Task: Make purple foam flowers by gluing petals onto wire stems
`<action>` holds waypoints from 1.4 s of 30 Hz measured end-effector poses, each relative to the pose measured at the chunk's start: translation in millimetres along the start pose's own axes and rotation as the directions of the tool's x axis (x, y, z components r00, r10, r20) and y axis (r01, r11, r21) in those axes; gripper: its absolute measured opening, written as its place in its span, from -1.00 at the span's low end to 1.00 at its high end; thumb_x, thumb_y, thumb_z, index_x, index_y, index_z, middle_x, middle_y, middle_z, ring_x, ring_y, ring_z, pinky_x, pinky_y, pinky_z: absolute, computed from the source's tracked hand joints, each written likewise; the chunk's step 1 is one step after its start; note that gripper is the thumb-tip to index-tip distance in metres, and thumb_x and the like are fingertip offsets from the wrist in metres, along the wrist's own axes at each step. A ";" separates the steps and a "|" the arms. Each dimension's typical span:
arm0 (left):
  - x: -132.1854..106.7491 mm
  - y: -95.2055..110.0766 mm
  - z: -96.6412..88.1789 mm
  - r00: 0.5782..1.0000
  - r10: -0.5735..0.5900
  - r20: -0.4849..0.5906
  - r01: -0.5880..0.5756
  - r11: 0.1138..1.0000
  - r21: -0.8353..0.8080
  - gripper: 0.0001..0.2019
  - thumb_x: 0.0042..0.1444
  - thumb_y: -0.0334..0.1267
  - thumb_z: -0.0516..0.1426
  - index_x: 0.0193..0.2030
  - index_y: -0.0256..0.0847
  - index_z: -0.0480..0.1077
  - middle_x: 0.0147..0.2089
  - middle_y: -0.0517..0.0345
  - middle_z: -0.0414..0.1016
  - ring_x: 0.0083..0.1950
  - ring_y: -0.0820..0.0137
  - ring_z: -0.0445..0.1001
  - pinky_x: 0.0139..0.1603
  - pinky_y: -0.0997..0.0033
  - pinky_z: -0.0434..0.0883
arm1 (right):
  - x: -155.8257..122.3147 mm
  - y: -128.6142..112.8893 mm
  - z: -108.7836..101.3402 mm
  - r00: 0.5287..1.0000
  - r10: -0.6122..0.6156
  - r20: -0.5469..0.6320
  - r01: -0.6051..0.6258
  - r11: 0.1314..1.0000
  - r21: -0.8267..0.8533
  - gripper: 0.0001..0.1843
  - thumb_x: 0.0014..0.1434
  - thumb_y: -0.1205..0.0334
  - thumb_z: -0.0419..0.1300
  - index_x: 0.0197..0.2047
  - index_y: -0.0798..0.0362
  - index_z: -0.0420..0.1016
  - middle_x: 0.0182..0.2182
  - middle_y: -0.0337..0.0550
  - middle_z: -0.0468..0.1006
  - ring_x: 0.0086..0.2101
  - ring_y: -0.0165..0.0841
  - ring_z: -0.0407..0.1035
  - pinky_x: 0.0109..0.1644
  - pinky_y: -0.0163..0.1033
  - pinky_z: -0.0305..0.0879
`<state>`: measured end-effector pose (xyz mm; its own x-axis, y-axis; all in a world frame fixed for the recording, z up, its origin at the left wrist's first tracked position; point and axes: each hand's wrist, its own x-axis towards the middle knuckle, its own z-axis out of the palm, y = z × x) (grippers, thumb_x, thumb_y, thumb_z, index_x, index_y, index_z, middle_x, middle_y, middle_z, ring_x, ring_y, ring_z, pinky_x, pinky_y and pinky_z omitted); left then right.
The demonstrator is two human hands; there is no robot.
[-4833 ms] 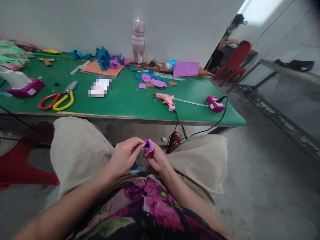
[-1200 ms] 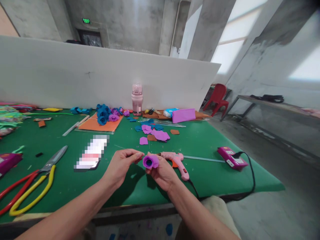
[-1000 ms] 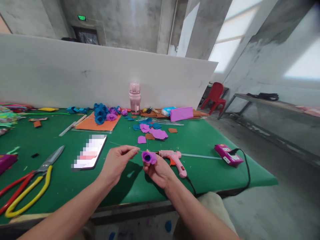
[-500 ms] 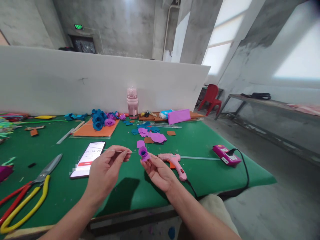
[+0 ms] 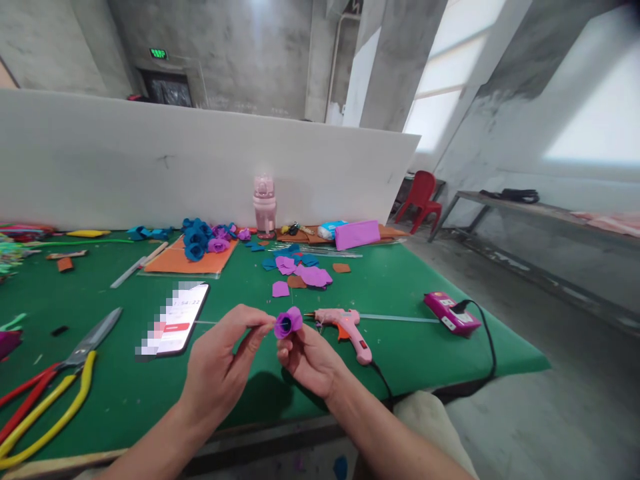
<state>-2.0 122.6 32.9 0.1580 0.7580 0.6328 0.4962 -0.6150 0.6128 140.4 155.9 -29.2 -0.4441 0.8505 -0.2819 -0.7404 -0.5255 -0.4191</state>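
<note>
A small purple crepe-paper flower [image 5: 288, 322] is pinched by its base in my right hand [image 5: 315, 362], its dark hollow middle turned toward me. My left hand [image 5: 220, 357] is closed on a thin pale stick [image 5: 205, 323], whose tail end sticks out to the left. The fingertips of that hand are right at the flower's left edge; whether they touch the petal I cannot tell. Just right of the flower lies a pink glue gun [image 5: 345, 325] on its side. Cut purple petals [image 5: 314, 275] are scattered beyond my hands.
A phone [image 5: 176, 325] lies left of my hands, with large shears [image 5: 83, 363] farther left. Finished blue flowers [image 5: 196, 240] rest on orange paper [image 5: 170, 261]. A pink bottle [image 5: 265, 208] stands at the back. A magenta power box [image 5: 453, 313] with a black cord sits right.
My left hand has moved right, bringing its fingertips to the flower's edge. The flower has tilted and turned toward the left hand, and my right hand has shifted slightly left.
</note>
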 end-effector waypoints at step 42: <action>-0.3 5.3 7.1 0.972 0.233 0.019 -0.233 0.966 0.115 -0.86 0.14 -0.45 0.03 -0.31 -0.24 0.40 -0.38 0.12 0.46 -0.34 0.46 0.39 -0.30 0.50 0.35 | -1.7 4.7 0.7 0.998 -0.056 -0.001 0.055 0.988 -0.146 -0.68 -0.17 0.11 0.40 -0.49 0.12 0.39 -0.67 -0.37 0.35 -0.67 -0.59 0.14 -0.58 -0.46 0.16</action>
<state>6.7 120.7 32.6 0.2853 0.5981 0.7490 0.5404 -0.7457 0.3896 137.3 152.1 -30.0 -0.4013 0.8785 -0.2592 -0.6823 -0.4755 -0.5553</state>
